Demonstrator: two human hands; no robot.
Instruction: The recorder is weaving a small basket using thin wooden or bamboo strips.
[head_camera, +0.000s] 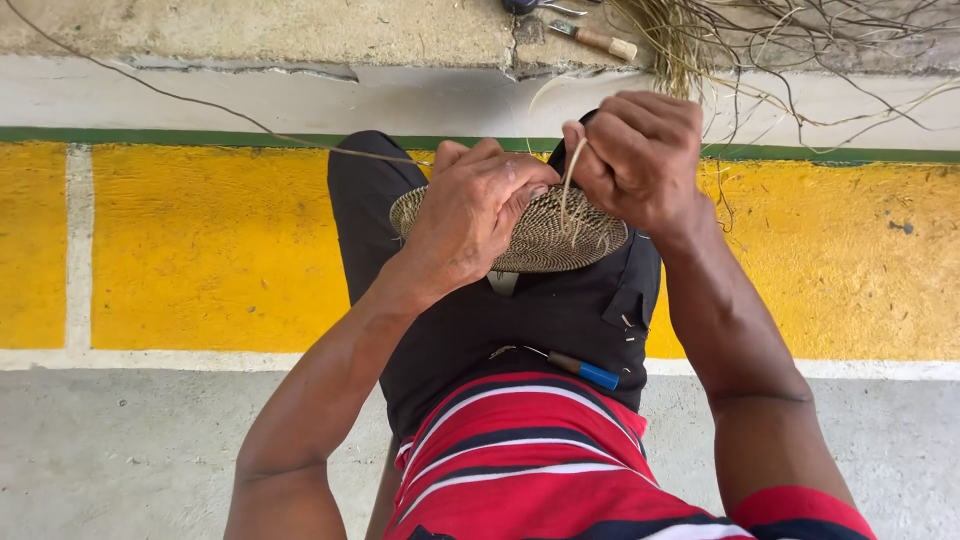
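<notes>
Concrete floor below, with a broad yellow painted band (200, 245) edged by a green line and white stripes; a raised concrete ledge (250, 30) runs along the top of view.

Left hand (470, 215) — fingers curled closed over the near-left part of a flat woven disc (555, 235), thumb side pressing on its top. Grip looks firm; the disc rests on the black-trousered knee, tilted slightly toward the camera.

Right hand (640, 155) — closed in a fist around a pale fibre strand (570, 180), which runs down from the pinch to the disc's surface. The strand looks taut. A few loose ends stick up from the weave near where it enters.

Outward: a blue-handled tool (585, 372) lies on the lap just below the disc, touching neither hand. On the ledge, a bundle of dry fibres (700, 45) spreads to the right, with a wooden-handled tool (598, 40) just beside it. One long thin strand trails left across the ledge and yellow band.

Risks, as judged: the strand could snap or fray if pulled too hard against the tight coil. The disc could rotate or slip off the knee, since only one hand pins it. The lap tool sits loose on sloping fabric — a leg shift could send it to the floor.
</notes>
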